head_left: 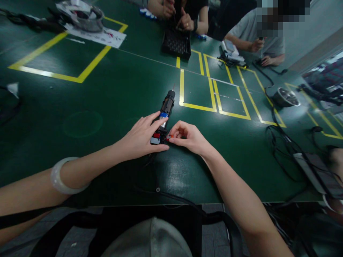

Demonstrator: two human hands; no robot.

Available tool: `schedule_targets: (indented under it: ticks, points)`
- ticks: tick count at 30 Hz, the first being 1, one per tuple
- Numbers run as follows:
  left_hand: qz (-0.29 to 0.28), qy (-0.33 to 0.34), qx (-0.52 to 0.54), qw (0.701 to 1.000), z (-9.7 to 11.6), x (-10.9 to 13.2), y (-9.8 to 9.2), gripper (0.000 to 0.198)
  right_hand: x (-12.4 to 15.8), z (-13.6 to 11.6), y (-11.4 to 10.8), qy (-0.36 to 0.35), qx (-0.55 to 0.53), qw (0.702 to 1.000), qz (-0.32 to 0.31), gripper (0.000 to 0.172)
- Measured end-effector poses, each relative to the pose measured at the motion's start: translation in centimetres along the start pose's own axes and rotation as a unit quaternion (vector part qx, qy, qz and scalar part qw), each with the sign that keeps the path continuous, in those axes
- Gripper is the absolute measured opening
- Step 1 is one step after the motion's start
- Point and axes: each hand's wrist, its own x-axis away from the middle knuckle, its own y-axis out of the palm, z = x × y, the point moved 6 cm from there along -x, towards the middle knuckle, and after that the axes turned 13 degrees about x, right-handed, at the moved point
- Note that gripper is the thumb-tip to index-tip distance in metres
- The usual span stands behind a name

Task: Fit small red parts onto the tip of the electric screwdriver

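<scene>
Both forearms reach forward; left hand (142, 137) clasps black tool (166, 105), right hand (187, 137) pinches its red end.

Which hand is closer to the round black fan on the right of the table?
Right. The right hand pinches the near end of the tool, the fan beyond to its right; the left hand holds the tool, farther left.
</scene>
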Motion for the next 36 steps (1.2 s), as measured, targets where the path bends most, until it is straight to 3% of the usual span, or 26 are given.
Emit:
schedule_targets:
  ticks: [15,26,36]
  points:
    - [-0.029,-0.01,0.002,1.0,-0.3,0.0,0.2,0.088,0.2,-1.2,0.4,-0.092,0.108,0.99,0.014,0.014]
    - [-0.032,0.002,-0.002,0.999,-0.5,0.0,0.4,0.087,0.2,-1.3,0.6,-0.085,0.08,0.993,-0.027,0.007]
    - [-0.026,0.001,-0.002,1.0,-0.5,0.0,0.3,0.085,0.0,-0.7,0.3,-0.085,0.12,0.989,-0.007,0.007]
